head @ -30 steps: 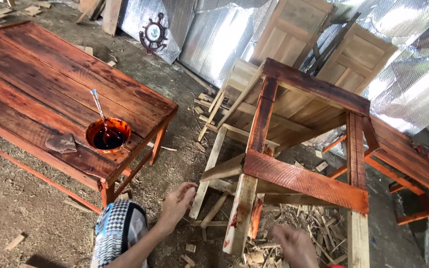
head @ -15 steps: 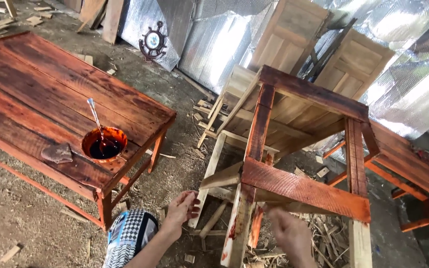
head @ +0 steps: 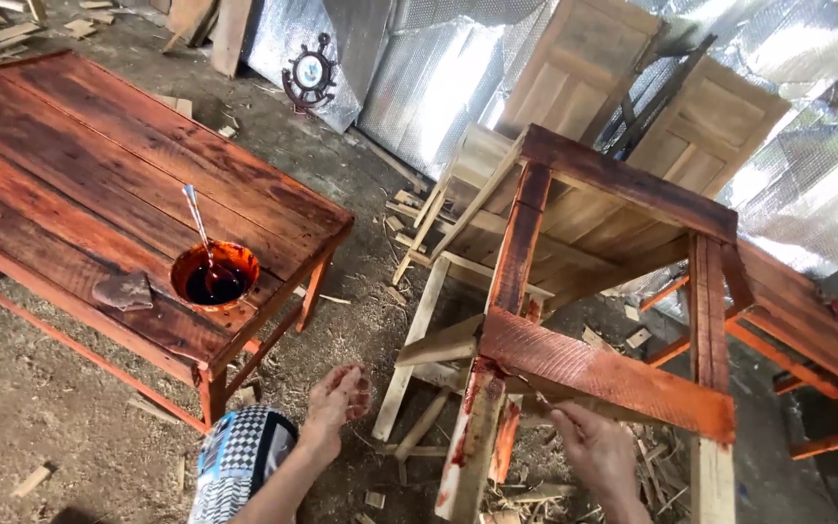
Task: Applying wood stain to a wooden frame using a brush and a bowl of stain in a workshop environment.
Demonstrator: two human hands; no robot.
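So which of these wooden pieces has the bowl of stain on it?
The long stained table on the left carries the bowl; the frame by the right hand doesn't.

Stained table [head: 99, 184] — bowl [head: 213, 276], rag [head: 124, 290] on top.

Lower centre of the frame: left hand [head: 338, 399], stained red, loosely curled over dirt, holding nothing. Lower right: right hand [head: 594, 448] pressed under stained rail of wooden frame [head: 601, 369]. Left: red table [head: 99, 194] bearing stain bowl [head: 214, 276].
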